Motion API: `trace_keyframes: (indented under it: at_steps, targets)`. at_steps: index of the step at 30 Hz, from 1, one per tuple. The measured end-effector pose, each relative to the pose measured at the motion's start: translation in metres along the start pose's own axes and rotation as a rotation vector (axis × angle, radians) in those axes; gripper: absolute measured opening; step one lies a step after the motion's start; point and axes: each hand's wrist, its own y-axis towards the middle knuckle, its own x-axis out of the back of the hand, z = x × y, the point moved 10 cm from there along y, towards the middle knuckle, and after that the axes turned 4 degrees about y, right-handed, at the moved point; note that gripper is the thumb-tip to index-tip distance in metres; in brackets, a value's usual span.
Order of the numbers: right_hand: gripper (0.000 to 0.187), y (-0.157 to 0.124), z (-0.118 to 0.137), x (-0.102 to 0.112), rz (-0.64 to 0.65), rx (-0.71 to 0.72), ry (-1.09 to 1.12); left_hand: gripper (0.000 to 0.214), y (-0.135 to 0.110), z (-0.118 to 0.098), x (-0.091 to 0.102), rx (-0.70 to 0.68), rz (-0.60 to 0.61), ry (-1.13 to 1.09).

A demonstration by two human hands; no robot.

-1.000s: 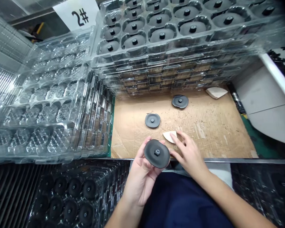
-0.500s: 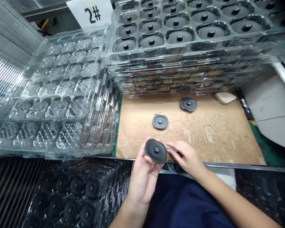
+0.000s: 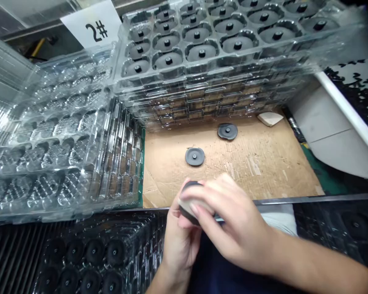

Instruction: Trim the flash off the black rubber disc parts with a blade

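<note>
My left hand (image 3: pixel 180 241) is closed around a black rounded disc (image 3: pixel 187 214), holding it tilted just past the table's front edge. Over that disc lies my right hand (image 3: pixel 236 220), its fingers closed on a pale, flat pad (image 3: pixel 199 201) pressed against the disc's face. The right fingers and pad hide much of the disc, and the pad is partly blurred. Beyond my hands, a second black disc (image 3: pixel 194 157) with a small central stud lies on the cardboard (image 3: pixel 162 171). Another black disc (image 3: pixel 227 131) rests farther back to the right.
Stacked clear trays (image 3: pixel 202 77) at the back hold several discs. More clear trays (image 3: pixel 53 143) stand at left, and black discs fill a tray (image 3: pixel 82 261) below. A pale wedge (image 3: pixel 270 118) lies back right, beside a white bin (image 3: pixel 334 118). A "2#" sign (image 3: pixel 93 24) stands behind.
My right hand has moved from the disc's right edge onto its face, with the pale pad now visible. The disc has tilted in my left hand. The whole view has shifted slightly.
</note>
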Motion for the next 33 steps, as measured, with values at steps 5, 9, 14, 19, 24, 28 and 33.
trace_keyframes:
  at_steps: [5, 9, 14, 19, 24, 28, 33]
  targets:
    - [0.023, -0.013, 0.006, 0.007, -0.042, 0.103, -0.022, 0.039, -0.003, -0.004, -0.005, 0.008, 0.051, 0.029]
    - [0.022, -0.038, -0.006, 0.017, -0.006, -0.025, 0.007, 0.051, -0.001, -0.008, -0.008, 0.009, 0.100, 0.066]
    - [0.022, -0.041, -0.002, 0.033, -0.088, -0.036, -0.033, 0.043, -0.003, -0.015, -0.029, -0.014, 0.163, 0.035]
    - [0.024, -0.051, -0.003, 0.034, -0.104, -0.019, 0.007, 0.052, -0.008, -0.009, -0.038, 0.018, 0.228, 0.061]
    - [0.026, -0.066, -0.003, 0.040, -0.087, -0.012, -0.029, 0.048, -0.010, 0.004, -0.040, 0.064, 0.249, 0.063]
    - [0.026, -0.068, -0.003, 0.050, -0.116, -0.036, -0.059, 0.053, -0.012, 0.007, -0.047, 0.083, 0.267, 0.064]
    - [0.026, -0.044, 0.001, 0.057, -0.098, 0.004, -0.231, 0.057, -0.006, 0.002, -0.033, 0.083, 0.126, 0.057]
